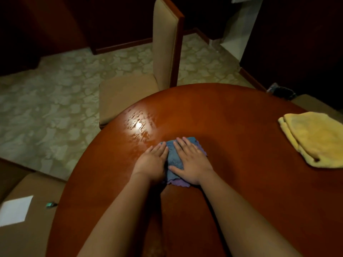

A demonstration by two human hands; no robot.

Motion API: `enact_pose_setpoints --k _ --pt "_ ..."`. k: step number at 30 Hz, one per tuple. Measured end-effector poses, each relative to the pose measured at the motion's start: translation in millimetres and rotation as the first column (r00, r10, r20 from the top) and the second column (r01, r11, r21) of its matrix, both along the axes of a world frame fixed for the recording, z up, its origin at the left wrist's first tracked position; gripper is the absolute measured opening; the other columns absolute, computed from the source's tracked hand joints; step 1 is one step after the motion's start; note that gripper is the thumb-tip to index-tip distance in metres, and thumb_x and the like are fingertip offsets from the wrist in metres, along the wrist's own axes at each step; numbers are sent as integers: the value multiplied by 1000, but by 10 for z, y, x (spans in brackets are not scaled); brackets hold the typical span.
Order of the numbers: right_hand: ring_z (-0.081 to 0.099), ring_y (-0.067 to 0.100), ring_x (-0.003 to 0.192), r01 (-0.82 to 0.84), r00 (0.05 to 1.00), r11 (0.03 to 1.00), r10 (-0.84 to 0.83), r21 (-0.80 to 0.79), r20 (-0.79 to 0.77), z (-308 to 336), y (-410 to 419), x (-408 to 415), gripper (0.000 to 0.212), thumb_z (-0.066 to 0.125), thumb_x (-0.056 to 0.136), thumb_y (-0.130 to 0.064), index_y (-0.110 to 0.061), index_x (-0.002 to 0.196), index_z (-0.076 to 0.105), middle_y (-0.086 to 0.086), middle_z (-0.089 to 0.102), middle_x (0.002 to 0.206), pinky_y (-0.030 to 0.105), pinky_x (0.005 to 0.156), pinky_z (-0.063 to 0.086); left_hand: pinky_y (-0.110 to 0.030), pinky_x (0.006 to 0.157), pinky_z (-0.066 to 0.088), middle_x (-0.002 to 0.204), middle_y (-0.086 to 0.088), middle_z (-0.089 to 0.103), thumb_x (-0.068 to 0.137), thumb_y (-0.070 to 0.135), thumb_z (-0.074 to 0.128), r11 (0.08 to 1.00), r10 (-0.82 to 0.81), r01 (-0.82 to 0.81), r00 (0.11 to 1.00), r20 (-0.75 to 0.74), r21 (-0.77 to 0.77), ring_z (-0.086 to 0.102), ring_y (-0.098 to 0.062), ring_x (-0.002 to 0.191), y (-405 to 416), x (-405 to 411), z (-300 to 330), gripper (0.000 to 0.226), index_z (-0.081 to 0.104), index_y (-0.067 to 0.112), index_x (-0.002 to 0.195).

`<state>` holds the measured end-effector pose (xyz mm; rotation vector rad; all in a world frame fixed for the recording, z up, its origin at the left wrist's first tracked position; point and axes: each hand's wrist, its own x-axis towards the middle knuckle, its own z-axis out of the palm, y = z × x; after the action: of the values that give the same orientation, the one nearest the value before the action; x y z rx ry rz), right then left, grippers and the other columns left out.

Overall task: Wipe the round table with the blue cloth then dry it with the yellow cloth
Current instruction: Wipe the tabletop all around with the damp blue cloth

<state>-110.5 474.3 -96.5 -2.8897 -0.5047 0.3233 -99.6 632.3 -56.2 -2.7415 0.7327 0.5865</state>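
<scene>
Left hand point(151, 161) and right hand point(193, 164), fingers straight and together, press flat on the crumpled blue cloth point(173, 159) mid round glossy reddish wooden table point(232, 115), likely for wiping pressure. Folded yellow cloth point(315, 138) waits apart at right, probably kept dry.

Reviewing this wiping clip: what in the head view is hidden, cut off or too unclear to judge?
- Blue cloth: mostly covered by the left hand and right hand pressing flat on it.
- Yellow cloth: cut off by the right edge.
- Round table: near side and right side run out of frame.
- Small green object on the floor: too small and blurred to identify.
- Dark item beyond the table: too dim.
</scene>
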Motion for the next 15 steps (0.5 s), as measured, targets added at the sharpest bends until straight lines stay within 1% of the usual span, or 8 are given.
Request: enact_pose_setpoints --k 2,5,6,9,10,11,13,15 --pt "-18 13 144 20 1000 1000 -20 11 3 19 -129 141 86 23 91 -70 -19 151 -12 -3 -17 158 30 114 -9 -33 119 0 159 -8 -12 98 43 31 1000 -16 17 1000 9 -12 -7 -18 147 -102 175 -33 74 -6 9 152" --pt "-17 12 144 65 998 998 -65 12 5 26 -357 368 85 27 92 -67 -20 152 -11 -4 -16 158 29 114 -9 -33 119 0 159 -7 -12 99 41 28 996 -77 78 997 27 -44 -6 -18 147 -290 471 -56 71 -6 9 152" --pt "-17 11 144 97 995 995 -97 16 4 19 -443 447 86 25 91 -70 -20 152 -10 -4 -16 158 29 113 -9 -33 118 0 159 -7 -11 100 40 27 992 -106 108 994 39 -58 -5 -17 147 -371 587 -60 69 -5 9 152" --pt "-17 11 144 172 985 985 -172 1 16 -19 -722 718 98 3 74 -80 -21 152 -9 -4 -14 159 29 113 -10 -33 117 -1 160 -5 -9 101 36 24 975 -186 195 979 84 -110 -4 -14 147 -625 990 -105 63 -3 12 153" --pt "-17 11 144 187 982 982 -186 -12 20 -17 -811 795 100 1 72 -80 -21 152 -9 -4 -14 159 29 114 -10 -34 117 -2 160 -4 -8 102 35 23 969 -208 217 974 84 -117 -4 -14 147 -713 1112 -114 62 -3 13 153" --pt "-17 12 144 207 978 978 -207 -17 28 -23 -901 872 97 5 77 -80 -20 152 -9 -5 -14 159 29 114 -9 -34 117 -2 160 -4 -8 102 35 23 964 -229 239 969 90 -115 -4 -13 147 -798 1228 -125 61 -3 13 153" --pt "-15 12 144 247 969 969 -246 -8 35 -14 -1051 1020 87 23 89 -71 -20 152 -7 -5 -13 159 29 114 -7 -35 117 -2 160 -3 -8 102 35 23 954 -270 281 956 114 -100 -3 -13 147 -965 1450 -151 61 -3 14 153" --pt "-13 12 145 267 963 964 -266 -8 41 -1 -1196 1169 84 29 92 -66 -20 153 -6 -4 -11 159 29 115 -5 -36 117 -2 160 -3 -8 102 35 23 947 -297 310 946 130 -89 -2 -13 147 -1125 1634 -157 61 -3 13 153"
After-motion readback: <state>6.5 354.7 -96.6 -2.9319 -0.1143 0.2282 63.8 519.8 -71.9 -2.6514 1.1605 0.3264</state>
